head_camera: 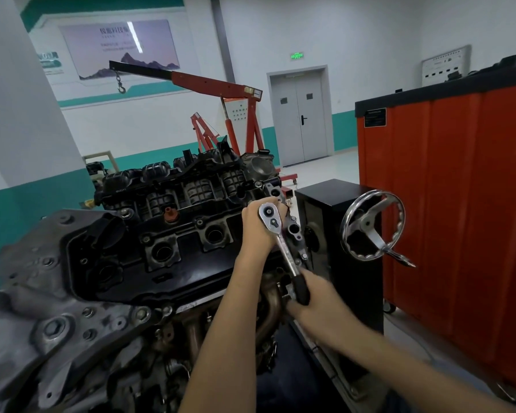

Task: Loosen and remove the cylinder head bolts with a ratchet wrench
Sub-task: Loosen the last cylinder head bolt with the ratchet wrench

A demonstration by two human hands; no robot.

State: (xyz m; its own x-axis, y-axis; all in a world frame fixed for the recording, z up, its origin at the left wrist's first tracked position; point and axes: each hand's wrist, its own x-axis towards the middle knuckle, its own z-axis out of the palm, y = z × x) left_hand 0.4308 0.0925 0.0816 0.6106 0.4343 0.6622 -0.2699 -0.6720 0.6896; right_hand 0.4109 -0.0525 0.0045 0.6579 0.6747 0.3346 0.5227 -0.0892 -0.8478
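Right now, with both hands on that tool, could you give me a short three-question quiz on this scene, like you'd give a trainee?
1. True or false: the right hand grips the ratchet wrench by its black handle.
2. Where is the left hand? A) at the wrench's head, B) on the crane hook, C) on the door handle.
3. Fill in: the chrome handwheel stands to the person's ___ of the engine.
Key: 1 true; 2 A; 3 right.
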